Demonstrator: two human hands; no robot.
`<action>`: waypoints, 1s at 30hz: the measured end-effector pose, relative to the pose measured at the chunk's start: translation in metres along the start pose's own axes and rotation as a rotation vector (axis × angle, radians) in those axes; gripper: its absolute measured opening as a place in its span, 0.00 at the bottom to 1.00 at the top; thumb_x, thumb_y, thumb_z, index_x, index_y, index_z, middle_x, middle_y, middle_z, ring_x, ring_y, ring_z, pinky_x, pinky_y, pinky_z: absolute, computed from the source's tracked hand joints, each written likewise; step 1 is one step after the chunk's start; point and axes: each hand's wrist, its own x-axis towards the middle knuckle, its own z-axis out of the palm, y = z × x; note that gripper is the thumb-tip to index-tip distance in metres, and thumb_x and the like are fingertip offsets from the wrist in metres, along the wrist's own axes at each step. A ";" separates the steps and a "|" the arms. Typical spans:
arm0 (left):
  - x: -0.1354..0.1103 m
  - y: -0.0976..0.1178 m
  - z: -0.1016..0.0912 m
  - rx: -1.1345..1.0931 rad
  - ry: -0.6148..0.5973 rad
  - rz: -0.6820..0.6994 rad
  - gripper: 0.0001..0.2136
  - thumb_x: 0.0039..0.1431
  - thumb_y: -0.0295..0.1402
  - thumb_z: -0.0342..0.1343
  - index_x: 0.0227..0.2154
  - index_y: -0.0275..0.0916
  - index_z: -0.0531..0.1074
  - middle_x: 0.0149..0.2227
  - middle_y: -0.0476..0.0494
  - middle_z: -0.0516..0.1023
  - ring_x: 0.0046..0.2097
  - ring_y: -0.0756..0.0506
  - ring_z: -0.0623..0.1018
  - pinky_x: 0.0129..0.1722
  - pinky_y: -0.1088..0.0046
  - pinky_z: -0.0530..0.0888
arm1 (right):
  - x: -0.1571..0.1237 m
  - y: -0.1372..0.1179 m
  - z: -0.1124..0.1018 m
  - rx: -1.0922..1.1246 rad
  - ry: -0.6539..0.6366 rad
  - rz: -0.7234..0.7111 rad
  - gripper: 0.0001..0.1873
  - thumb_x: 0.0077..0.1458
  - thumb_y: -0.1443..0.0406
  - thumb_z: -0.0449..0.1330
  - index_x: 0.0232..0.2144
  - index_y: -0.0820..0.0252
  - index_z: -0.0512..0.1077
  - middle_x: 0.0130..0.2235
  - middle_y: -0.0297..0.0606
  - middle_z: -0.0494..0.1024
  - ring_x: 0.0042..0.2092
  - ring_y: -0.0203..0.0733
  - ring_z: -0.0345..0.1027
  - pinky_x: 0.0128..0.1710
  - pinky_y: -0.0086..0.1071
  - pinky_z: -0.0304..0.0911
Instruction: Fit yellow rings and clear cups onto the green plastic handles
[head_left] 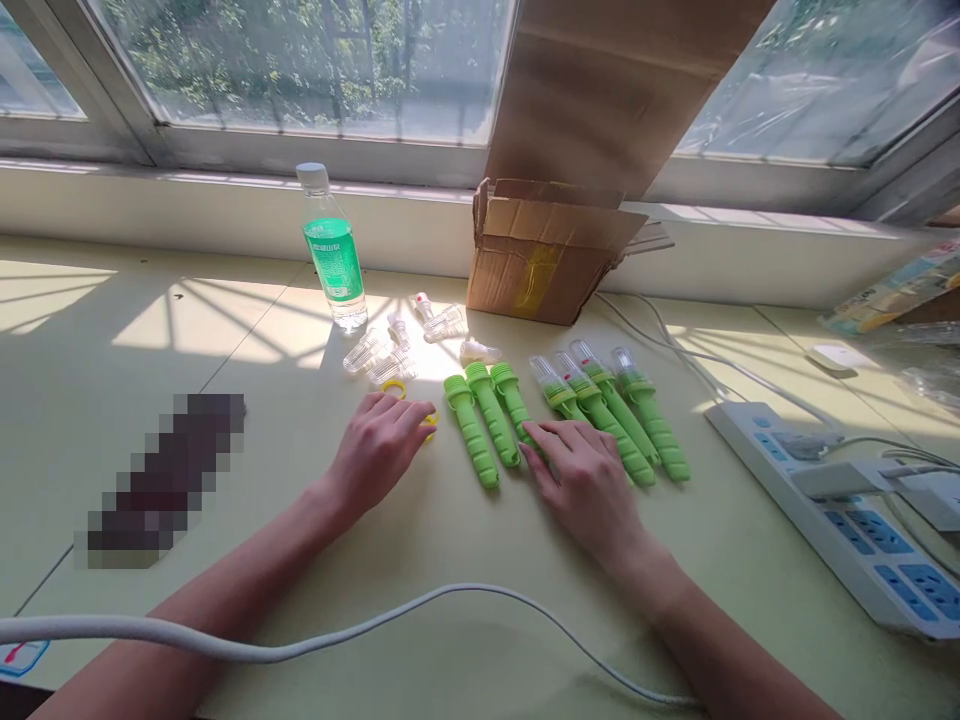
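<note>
My left hand (379,447) lies on the table with fingers curled over a small yellow ring (429,421); another yellow ring (394,388) lies just beyond it. My right hand (581,480) rests flat, fingers stretched out, its fingertips touching the lower end of one of three green ribbed handles (480,425) lying side by side. To their right lie several green handles with clear caps (611,410). Several loose clear caps (390,355) lie scattered beyond the left hand.
A water bottle with a green label (334,250) stands at the back, next to an open cardboard box (544,250) by the window sill. A white power strip (847,505) with cables lies at right. A white cable (300,640) crosses the near table edge.
</note>
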 end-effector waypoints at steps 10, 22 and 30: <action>-0.001 0.008 0.003 -0.346 0.110 -0.232 0.06 0.58 0.29 0.55 0.39 0.40 0.70 0.37 0.47 0.79 0.38 0.48 0.79 0.40 0.70 0.75 | -0.001 -0.007 0.001 -0.207 -0.019 0.191 0.18 0.55 0.67 0.53 0.47 0.72 0.67 0.35 0.51 0.75 0.39 0.53 0.68 0.37 0.41 0.60; 0.009 0.019 -0.005 -1.107 0.031 -0.764 0.11 0.55 0.38 0.59 0.35 0.36 0.70 0.35 0.42 0.79 0.40 0.45 0.80 0.39 0.70 0.77 | -0.010 -0.021 -0.006 0.372 0.096 -0.102 0.20 0.58 0.66 0.55 0.54 0.59 0.63 0.40 0.43 0.78 0.38 0.43 0.74 0.35 0.32 0.69; 0.009 0.023 -0.008 -1.123 -0.003 -0.689 0.09 0.55 0.37 0.59 0.34 0.37 0.72 0.35 0.45 0.78 0.38 0.48 0.78 0.39 0.72 0.75 | -0.012 -0.020 -0.005 0.429 0.083 -0.189 0.24 0.57 0.70 0.56 0.56 0.58 0.63 0.36 0.41 0.78 0.34 0.41 0.74 0.32 0.31 0.69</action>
